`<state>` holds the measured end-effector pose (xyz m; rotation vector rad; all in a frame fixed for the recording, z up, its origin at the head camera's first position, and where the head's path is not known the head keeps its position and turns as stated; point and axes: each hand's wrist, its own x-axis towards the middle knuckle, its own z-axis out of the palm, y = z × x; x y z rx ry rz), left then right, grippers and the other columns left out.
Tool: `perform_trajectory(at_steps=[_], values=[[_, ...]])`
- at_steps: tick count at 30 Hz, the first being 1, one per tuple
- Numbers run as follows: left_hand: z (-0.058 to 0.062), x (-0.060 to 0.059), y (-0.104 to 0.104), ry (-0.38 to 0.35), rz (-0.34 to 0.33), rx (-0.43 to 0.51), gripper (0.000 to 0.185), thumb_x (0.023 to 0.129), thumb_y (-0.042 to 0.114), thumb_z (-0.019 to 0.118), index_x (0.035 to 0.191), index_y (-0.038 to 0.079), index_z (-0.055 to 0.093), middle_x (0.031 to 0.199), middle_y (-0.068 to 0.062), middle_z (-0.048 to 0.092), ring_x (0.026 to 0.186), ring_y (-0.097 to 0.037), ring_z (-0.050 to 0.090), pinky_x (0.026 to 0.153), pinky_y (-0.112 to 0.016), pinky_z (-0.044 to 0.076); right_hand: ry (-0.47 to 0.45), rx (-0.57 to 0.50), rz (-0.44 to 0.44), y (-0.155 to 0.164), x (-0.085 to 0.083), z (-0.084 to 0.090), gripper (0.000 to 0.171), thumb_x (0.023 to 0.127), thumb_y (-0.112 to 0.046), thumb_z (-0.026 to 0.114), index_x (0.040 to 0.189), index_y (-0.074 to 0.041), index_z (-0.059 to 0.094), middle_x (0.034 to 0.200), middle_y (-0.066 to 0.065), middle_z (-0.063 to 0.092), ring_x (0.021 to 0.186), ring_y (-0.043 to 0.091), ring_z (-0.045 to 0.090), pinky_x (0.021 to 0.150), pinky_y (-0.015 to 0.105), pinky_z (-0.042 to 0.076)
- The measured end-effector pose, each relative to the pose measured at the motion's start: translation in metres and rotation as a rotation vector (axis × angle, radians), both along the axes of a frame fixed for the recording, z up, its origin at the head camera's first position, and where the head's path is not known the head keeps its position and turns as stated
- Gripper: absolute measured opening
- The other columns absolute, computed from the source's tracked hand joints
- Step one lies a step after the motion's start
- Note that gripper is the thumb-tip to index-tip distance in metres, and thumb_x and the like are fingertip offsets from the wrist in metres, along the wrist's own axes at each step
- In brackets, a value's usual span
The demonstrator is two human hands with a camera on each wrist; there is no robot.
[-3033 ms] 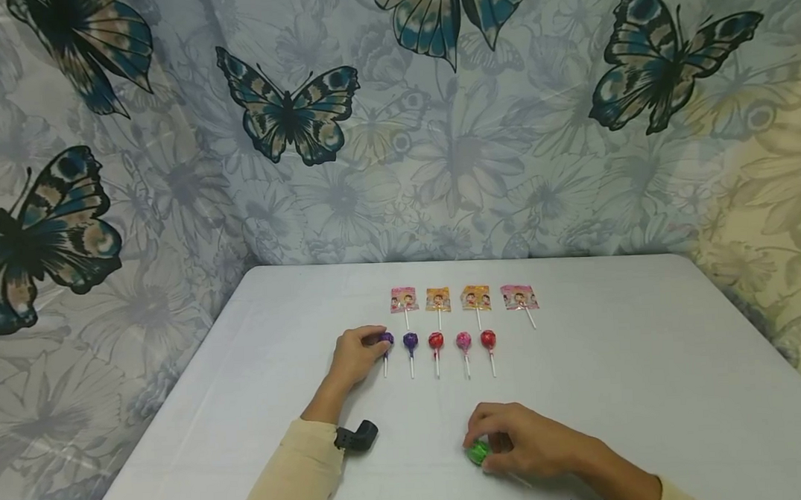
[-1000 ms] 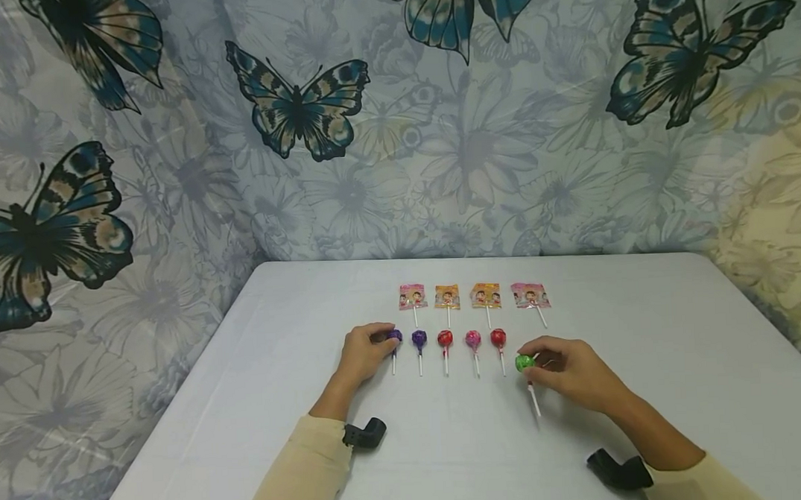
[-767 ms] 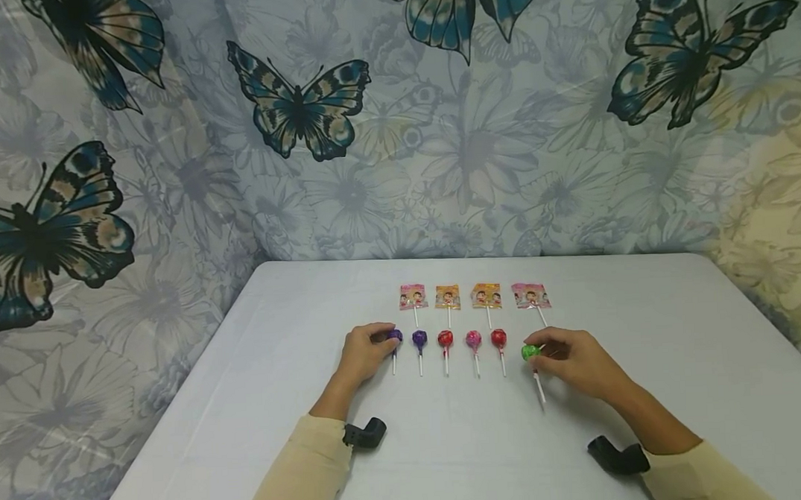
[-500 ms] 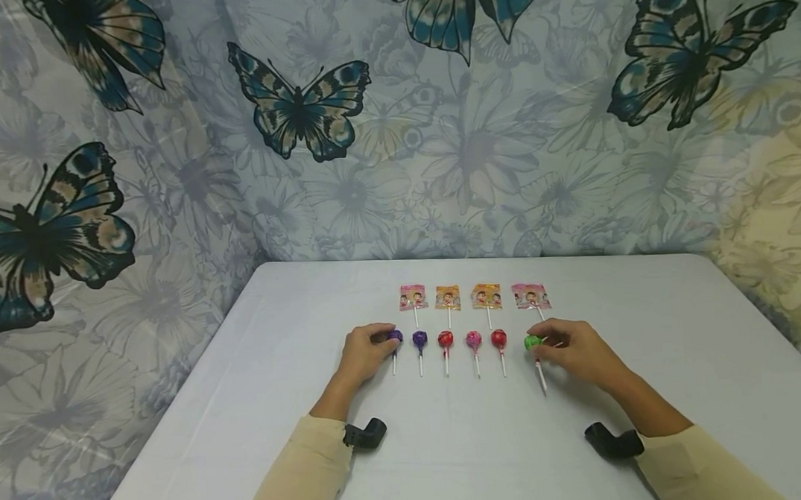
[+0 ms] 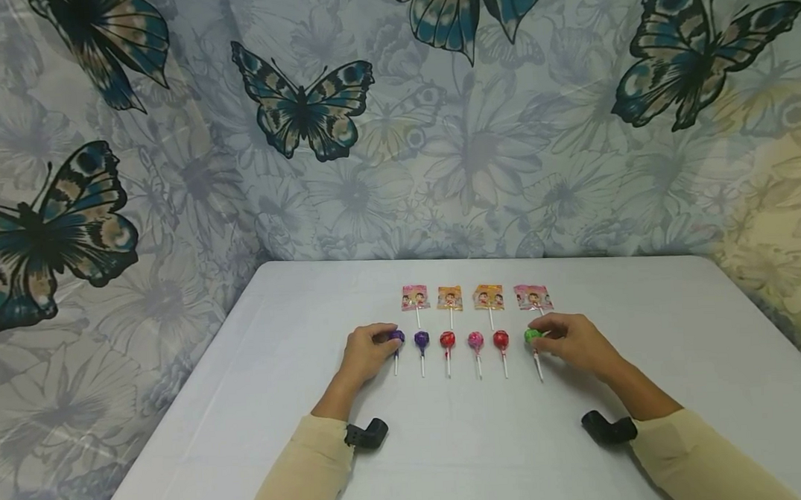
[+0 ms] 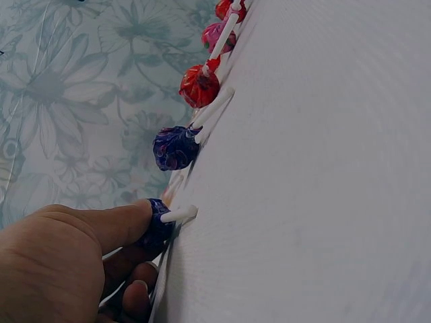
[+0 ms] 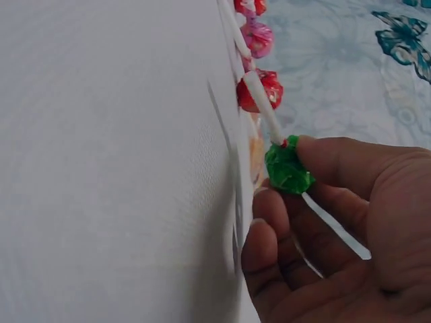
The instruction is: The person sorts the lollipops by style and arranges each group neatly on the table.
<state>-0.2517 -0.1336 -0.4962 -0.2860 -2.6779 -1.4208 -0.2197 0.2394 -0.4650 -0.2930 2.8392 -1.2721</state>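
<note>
On the white table [image 5: 647, 358] lies a row of round lollipops. My right hand [image 5: 575, 341] pinches the green lollipop [image 5: 532, 335] [image 7: 287, 168] at the row's right end, beside a red lollipop [image 5: 501, 339] [image 7: 258, 93]. My left hand [image 5: 365, 351] holds the head of the purple lollipop [image 5: 396, 336] [image 6: 158, 222] at the left end. Between them lie another purple lollipop [image 5: 421, 340] [image 6: 175, 147], a second red one [image 5: 448, 340] [image 6: 199, 86] and a pink one [image 5: 475, 340].
Behind the row lie several flat wrapped lollipops [image 5: 476, 297] with picture wrappers. A butterfly-print curtain [image 5: 395, 131] hangs behind the table. Black wrist-camera mounts [image 5: 367, 434] [image 5: 606, 428] sit at both cuffs.
My right hand carried the green lollipop from the near table up to the right end of the row, beside the red one. My left hand stayed on the purple lollipop.
</note>
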Motion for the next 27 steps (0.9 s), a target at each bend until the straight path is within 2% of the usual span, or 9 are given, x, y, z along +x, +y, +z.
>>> perform_trajectory(at_steps=[10,27], values=[[0.0008,0.0004,0.0002,-0.012,0.007,-0.003,0.027,0.086,0.01,0.074,0.112,0.007,0.072,0.095,-0.003,0.066,0.087,-0.017,0.059,0.078,-0.036,0.049,-0.033,0.073,-0.037,-0.0042,-0.0057,-0.0046,0.028,0.087,-0.017,0.072,0.112,-0.005,0.069,0.11,0.013,0.067,0.097,0.031,0.062,0.074,0.041,0.052],[0.0003,-0.0001,0.0004,-0.023,0.012,-0.01,0.027,0.086,0.012,0.074,0.112,0.008,0.072,0.092,-0.001,0.065,0.086,-0.017,0.057,0.078,-0.037,0.048,-0.041,0.093,-0.058,-0.0049,-0.0048,-0.006,0.03,0.086,-0.016,0.072,0.113,-0.003,0.069,0.108,0.016,0.067,0.095,0.032,0.062,0.074,0.043,0.052]])
